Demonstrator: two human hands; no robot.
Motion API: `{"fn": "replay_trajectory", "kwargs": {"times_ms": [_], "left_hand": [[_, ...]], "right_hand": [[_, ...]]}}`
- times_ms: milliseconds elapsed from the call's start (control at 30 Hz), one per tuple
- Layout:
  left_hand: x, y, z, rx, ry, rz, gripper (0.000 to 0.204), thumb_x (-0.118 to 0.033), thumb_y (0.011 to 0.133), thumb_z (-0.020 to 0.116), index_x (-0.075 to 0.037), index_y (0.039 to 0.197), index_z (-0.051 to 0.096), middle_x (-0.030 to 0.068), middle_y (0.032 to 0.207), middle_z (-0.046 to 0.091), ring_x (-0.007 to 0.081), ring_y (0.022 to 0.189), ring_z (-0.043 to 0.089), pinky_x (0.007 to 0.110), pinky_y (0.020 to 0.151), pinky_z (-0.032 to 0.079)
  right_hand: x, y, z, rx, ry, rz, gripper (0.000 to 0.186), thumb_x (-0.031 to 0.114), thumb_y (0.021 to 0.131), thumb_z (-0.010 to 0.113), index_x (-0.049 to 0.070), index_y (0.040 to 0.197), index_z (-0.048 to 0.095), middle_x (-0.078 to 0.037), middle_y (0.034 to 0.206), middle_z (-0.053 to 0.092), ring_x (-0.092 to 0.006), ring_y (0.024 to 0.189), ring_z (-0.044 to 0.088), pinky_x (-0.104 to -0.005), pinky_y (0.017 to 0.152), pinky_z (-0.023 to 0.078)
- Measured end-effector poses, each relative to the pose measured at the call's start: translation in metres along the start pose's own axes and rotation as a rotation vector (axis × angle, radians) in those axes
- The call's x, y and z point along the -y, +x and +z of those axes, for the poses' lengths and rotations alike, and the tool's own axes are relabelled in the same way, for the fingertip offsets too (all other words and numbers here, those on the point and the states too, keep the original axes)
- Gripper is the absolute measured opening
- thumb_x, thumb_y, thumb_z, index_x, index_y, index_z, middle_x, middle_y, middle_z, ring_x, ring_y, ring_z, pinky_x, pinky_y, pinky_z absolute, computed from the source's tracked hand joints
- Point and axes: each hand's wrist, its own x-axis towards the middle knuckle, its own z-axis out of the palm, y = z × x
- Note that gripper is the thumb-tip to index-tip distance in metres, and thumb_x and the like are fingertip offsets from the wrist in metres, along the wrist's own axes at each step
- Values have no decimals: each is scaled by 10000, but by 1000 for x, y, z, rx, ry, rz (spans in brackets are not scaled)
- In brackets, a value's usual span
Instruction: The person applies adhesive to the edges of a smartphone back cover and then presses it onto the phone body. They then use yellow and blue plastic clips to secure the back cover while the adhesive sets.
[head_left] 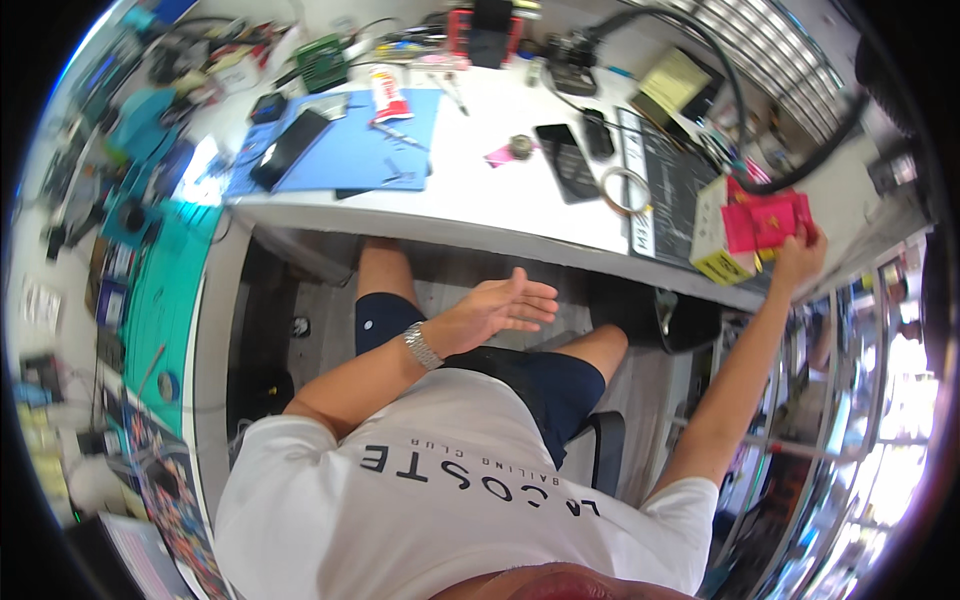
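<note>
My right hand (800,258) reaches out to the far right, its fingers closed on the edge of a bright pink packet (765,222) with a small yellow mark. The packet is at the top of a white and yellow box (712,235) standing at the bench's right end; whether it lies inside or on top I cannot tell. In front of my body, over my lap, my left hand (497,312) hangs in the air with fingers stretched out and nothing in it. Nearest to it on the bench is a black phone (568,164), lying flat.
A tape roll (625,191) lies by a black mat (680,190). On a blue mat (408,160) are a dark phone (291,148), a white-and-red tube (389,94) and tweezers. A black cable arm (735,90) arches above the box. A black bin (685,322) stands under the bench.
</note>
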Motion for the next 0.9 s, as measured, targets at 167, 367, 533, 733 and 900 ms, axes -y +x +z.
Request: {"fn": "replay_trajectory", "kwargs": {"times_ms": [167,367,533,733,900], "left_hand": [[-6,-11,-4,-77,22,40,748,-641,1039,454,22,1361,579,143,1265,655,233,1209,628,402,1044,493],[-6,-17,-20,-156,-3,25,754,-652,1036,452,20,1353,585,142,1247,658,232,1201,628,400,1036,493],[-2,-23,-23,-200,8,35,705,-597,1067,426,19,1376,577,147,1281,662,233,1214,629,409,1046,492],[7,-27,-23,-234,35,97,810,-693,984,532,51,1301,590,144,1199,653,220,1123,640,362,987,509],[17,-49,-22,-293,58,166,779,-670,1008,506,40,1317,586,150,1228,645,229,1155,626,380,1016,493]], "right_hand": [[-55,25,0,60,45,-157,223,-12,871,689,55,1082,717,-97,1019,750,-202,948,713,-328,840,552],[-57,16,2,298,-46,-169,270,-52,917,644,45,1159,716,-122,1185,736,-211,1040,708,-320,907,548],[-13,-21,18,588,-114,-323,493,347,1037,634,49,1428,596,-251,1466,543,-371,1382,488,-411,1148,350],[-1,-101,-8,411,-264,44,930,591,793,833,-47,1410,557,-241,1468,533,-384,1319,538,-453,1144,397],[34,-140,-4,206,-306,251,1013,542,570,988,-81,1268,601,-227,1221,633,-318,1091,653,-421,934,568]]}}
